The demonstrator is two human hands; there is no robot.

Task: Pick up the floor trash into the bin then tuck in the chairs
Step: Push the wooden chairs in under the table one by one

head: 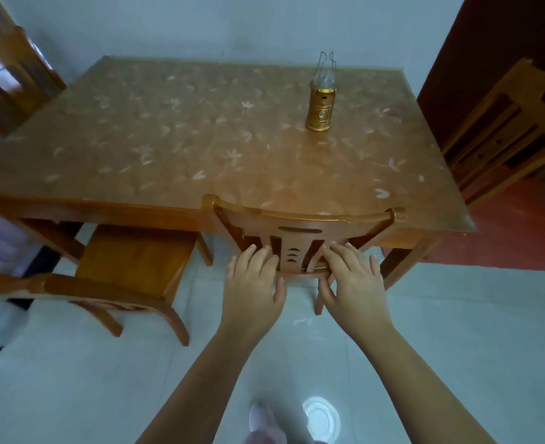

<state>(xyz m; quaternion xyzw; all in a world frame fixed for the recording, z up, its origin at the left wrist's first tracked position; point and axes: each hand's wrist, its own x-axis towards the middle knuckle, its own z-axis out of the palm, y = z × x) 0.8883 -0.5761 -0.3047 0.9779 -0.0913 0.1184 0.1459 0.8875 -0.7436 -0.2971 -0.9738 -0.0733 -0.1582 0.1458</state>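
Pale tiled floor [72, 379], grey wall [168, 27]. The left hand [254, 283] and right hand [356, 280] press flat, fingers straight, on the chair [303, 221]; beyond them its back runs crosswise, tucked facing the table [168, 139].

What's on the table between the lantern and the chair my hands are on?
Nothing; the head view shows only bare patterned tabletop between lantern and chair.

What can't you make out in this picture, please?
Head view only.
- Centre chair: its seat is hidden under the table.
- Top-left chair: blurred and cut off by the left edge.
- White patch on the floor: glare-washed; trash or reflection, unclear.
- Bin: nowhere in frame.
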